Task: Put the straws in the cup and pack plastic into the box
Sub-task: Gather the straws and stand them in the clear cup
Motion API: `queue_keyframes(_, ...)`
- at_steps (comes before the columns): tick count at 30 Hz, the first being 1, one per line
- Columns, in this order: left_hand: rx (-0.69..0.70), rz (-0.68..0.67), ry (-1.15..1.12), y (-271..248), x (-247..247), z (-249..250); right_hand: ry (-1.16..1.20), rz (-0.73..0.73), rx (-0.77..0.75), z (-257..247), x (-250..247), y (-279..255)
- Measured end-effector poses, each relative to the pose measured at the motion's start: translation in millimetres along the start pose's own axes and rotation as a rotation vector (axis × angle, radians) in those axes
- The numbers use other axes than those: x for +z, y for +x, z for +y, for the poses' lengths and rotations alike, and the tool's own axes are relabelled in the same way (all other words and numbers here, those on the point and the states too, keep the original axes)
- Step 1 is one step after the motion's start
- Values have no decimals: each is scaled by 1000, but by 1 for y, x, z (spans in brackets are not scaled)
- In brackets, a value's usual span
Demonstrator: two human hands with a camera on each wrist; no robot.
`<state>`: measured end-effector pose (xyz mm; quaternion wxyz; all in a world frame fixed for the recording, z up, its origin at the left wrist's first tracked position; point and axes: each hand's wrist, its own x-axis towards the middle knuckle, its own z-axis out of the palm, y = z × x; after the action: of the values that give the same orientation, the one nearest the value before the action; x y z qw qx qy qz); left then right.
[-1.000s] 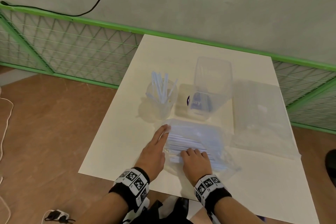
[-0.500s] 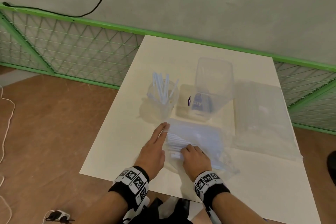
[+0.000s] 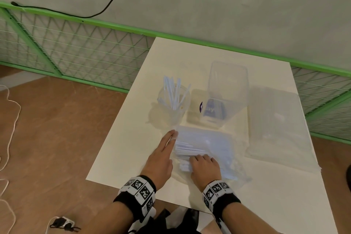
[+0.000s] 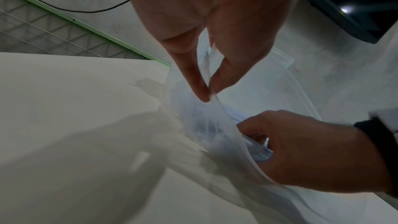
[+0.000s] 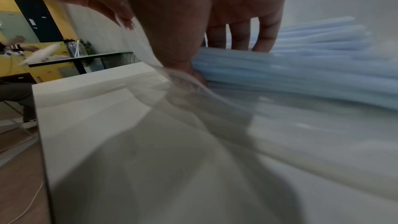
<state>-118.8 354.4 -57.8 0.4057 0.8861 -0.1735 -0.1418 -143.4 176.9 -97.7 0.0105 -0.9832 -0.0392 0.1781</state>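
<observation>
A person's right hand [image 3: 205,167] reaches into the mouth of a clear, floppy plastic bag [image 3: 218,138] at the near side of a white worktop [image 3: 123,148], its grip closed round a bundle of pale blue plastic straws [image 5: 290,67], fingers curled over the top and thumb beneath. The left hand [image 3: 161,159] pinches the bag's upper lip between thumb and forefinger, lifting it so the opening gapes; its other fingers lie straight along the bag's left edge. Just beyond the bag stands a clear plastic cup [image 3: 173,108] already holding several straws upright and splayed. To the cup's right stands a tall clear plastic box [image 3: 226,93] with a purple-printed item inside, and further right a second clear plastic sheet or bag [image 3: 275,119] lies flat. The straws look light, smooth and apt to slide apart, so a grasp near the bundle's middle, squeezed gently, would probably keep them together. The bag film looks thin, limp and slippery, best gathered by its rim. A green wire-mesh fence [image 3: 76,53] runs along the far side.
</observation>
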Motion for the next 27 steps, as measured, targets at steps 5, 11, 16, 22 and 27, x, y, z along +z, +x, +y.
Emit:
queue_keyframes(5,-18,-3,19,-1,-2,0,115,12,-26,6,-2,-6)
queue_keyframes(11,-15,-1,16,1,-4,-3,359,72,-20,11,-15,-16)
queue_keyframes(16,-17,1,21,3,-5,-2,736,351,14,9,-51,-25)
queue_keyframes(22,-20,12,17,6,-5,-1,1286,355,222,10,-65,-30)
queue_keyframes(27,-14,0,15,7,-4,-2,1064,225,153,22,-57,-31)
